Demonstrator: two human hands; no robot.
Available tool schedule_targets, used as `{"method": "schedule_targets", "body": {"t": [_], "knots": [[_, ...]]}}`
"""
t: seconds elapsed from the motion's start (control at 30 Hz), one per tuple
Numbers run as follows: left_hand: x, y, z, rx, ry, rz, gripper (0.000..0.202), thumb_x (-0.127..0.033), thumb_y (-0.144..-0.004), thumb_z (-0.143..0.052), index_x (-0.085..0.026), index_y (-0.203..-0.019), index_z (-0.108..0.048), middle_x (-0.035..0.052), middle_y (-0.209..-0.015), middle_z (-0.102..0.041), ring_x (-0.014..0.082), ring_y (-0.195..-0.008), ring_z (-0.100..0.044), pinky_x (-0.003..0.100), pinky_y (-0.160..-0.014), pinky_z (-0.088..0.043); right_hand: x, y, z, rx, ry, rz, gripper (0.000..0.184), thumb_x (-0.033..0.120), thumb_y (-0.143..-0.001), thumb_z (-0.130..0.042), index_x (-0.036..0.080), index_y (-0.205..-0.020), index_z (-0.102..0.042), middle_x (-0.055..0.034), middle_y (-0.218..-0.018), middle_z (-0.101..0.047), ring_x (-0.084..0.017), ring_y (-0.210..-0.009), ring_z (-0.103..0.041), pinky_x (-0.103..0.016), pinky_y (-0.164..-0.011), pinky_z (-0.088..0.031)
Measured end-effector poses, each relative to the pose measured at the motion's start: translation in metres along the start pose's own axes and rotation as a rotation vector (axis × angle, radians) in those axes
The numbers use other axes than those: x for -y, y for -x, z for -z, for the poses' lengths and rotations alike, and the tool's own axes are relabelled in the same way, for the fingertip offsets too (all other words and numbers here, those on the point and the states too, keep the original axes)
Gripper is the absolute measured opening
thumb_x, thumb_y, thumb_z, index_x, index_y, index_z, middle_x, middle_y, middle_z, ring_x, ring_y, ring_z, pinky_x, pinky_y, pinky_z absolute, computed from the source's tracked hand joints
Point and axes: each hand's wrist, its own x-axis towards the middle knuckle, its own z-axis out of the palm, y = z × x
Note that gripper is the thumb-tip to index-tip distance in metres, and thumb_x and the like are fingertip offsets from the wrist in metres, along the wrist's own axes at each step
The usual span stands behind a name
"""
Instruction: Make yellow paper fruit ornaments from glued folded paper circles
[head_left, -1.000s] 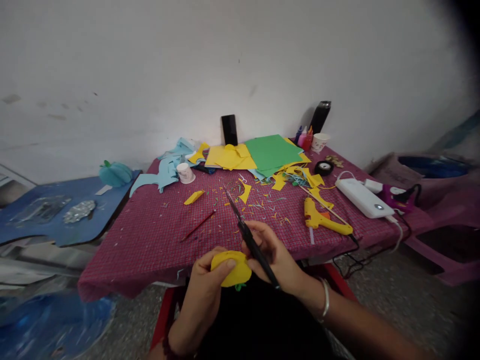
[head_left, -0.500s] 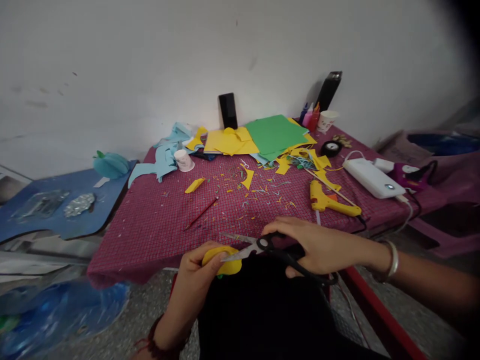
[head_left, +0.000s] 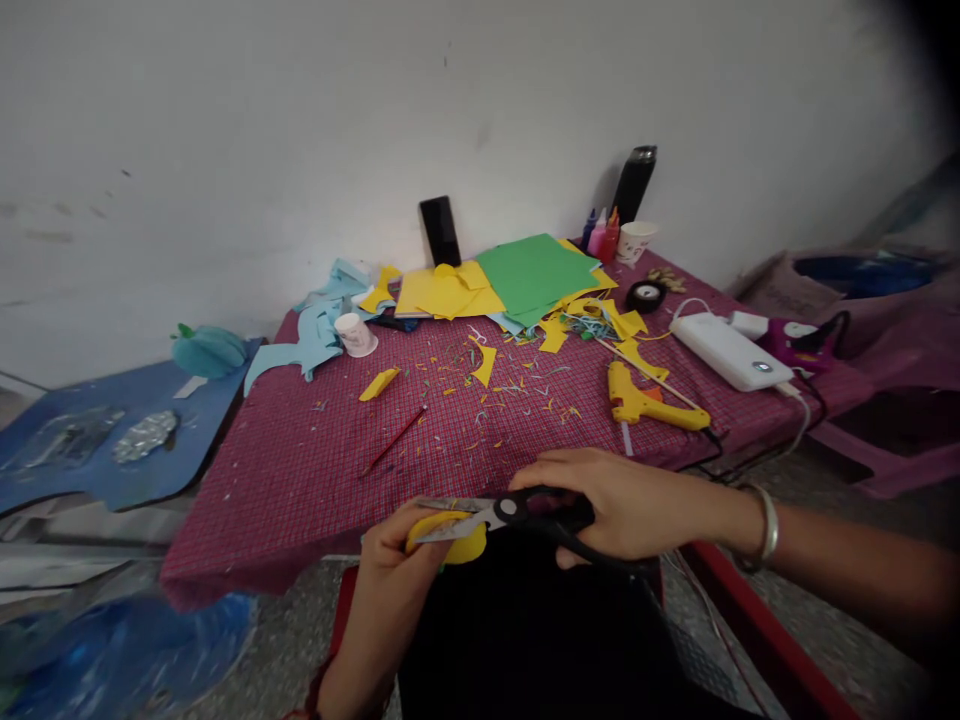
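Note:
My left hand point(head_left: 397, 570) pinches a rounded yellow paper piece point(head_left: 466, 543) between thumb and fingers, over my lap at the table's front edge. A bit of green shows beneath the paper. In my right hand point(head_left: 622, 505) is a pair of black-handled scissors point(head_left: 508, 508), its fingers through the loops. The blades point left, slightly parted, and lie across the yellow piece close to my left thumb. Whether the blades bite into the paper I cannot tell.
On the checked tablecloth point(head_left: 300, 470) lie paper scraps, a pencil point(head_left: 394, 440), a yellow glue gun point(head_left: 652, 405) and a white power bank point(head_left: 729, 350). Green sheets point(head_left: 536, 275), a paper cup point(head_left: 355, 335) and a phone point(head_left: 439, 231) stand or lie farther back. A teal paper pumpkin point(head_left: 210, 352) sits left.
The scissors have moved left over the yellow paper, and their blades have come closer together. The whole view has shifted slightly.

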Motion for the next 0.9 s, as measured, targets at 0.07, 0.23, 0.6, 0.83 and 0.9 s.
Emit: {"method": "schedule_targets", "body": {"t": [0.07, 0.23, 0.6, 0.83, 0.9], "knots": [[0.001, 0.0, -0.001, -0.015, 0.005, -0.003, 0.011, -0.027, -0.081, -0.071, -0.021, -0.088, -0.077, 0.0029, -0.087, -0.07, 0.0157, -0.079, -0.064, 0.023, -0.07, -0.048, 0.001, 0.002, 0.001, 0.012, 0.018, -0.025, 0.052, 0.025, -0.07, -0.081, 0.025, -0.118, -0.061, -0.0027, -0.101, -0.065, -0.02, -0.091, -0.061, -0.03, -0.08, -0.045], [0.001, 0.001, -0.003, -0.032, 0.051, -0.009, 0.008, -0.025, -0.082, -0.07, -0.021, -0.086, -0.075, 0.0007, -0.083, -0.068, 0.0132, -0.075, -0.062, 0.02, -0.067, -0.046, 0.002, 0.006, 0.001, 0.012, 0.054, -0.061, 0.055, 0.026, -0.071, -0.08, 0.025, -0.122, -0.059, -0.004, -0.106, -0.063, -0.021, -0.093, -0.06, -0.031, -0.083, -0.045], [-0.004, -0.001, -0.004, -0.043, -0.016, -0.059, 0.008, -0.024, -0.082, -0.069, -0.021, -0.086, -0.075, 0.0015, -0.088, -0.067, 0.0144, -0.081, -0.062, 0.022, -0.072, -0.048, -0.004, 0.006, 0.0, -0.004, -0.003, 0.046, 0.044, 0.023, -0.077, -0.076, 0.022, -0.118, -0.061, -0.0016, -0.101, -0.067, -0.016, -0.09, -0.062, -0.025, -0.08, -0.045], [-0.001, -0.001, -0.007, -0.086, 0.069, 0.012, 0.011, -0.027, -0.078, -0.074, -0.022, -0.088, -0.076, -0.0002, -0.086, -0.069, 0.0126, -0.077, -0.063, 0.02, -0.07, -0.05, -0.009, 0.007, -0.003, -0.029, 0.026, 0.058, 0.044, 0.023, -0.079, -0.074, 0.024, -0.121, -0.061, -0.0034, -0.106, -0.069, -0.018, -0.092, -0.064, -0.027, -0.08, -0.047], [0.002, -0.002, -0.008, -0.105, 0.129, 0.062, 0.013, -0.028, -0.076, -0.076, -0.021, -0.088, -0.076, -0.0004, -0.082, -0.07, 0.0123, -0.074, -0.063, 0.02, -0.067, -0.05, -0.009, 0.008, -0.004, -0.044, 0.048, 0.062, 0.044, 0.023, -0.079, -0.073, 0.025, -0.121, -0.061, -0.0038, -0.106, -0.069, -0.018, -0.091, -0.065, -0.027, -0.079, -0.047]]}}
